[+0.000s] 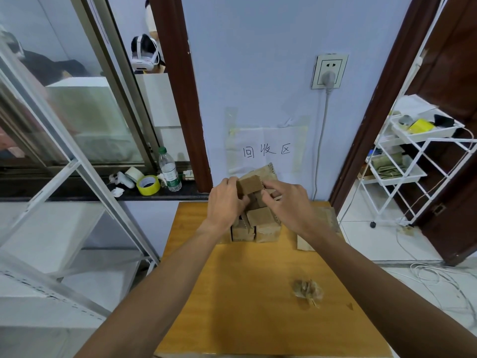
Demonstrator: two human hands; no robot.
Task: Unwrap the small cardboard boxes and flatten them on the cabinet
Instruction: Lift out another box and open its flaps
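Table (232, 293): orange wood top, set against pale blue wall.
Left hand (225, 202), right hand (289, 202): both grips clenched on small cardboard box (251, 184), held above table's 12 o'clock edge.
Box stack (260, 226): on table, directly below held box.
Flattened cardboard (304, 242): 2 o'clock, partly under right forearm.
Crumpled wad (308, 293): 4 o'clock.
Wall: paper sign (268, 151), socket (329, 71).
Sill, 10 o'clock: yellow tape roll (148, 184), bottle (169, 171).
White rack (413, 156): 2 o'clock, on floor.

Small box (251, 186) between left hand (224, 202) and right hand (286, 205). Stacked boxes (265, 232) beneath both hands, on cabinet (232, 293). Flattened cardboard (329, 215) right of right hand. Crumpled wad (308, 293) before it.
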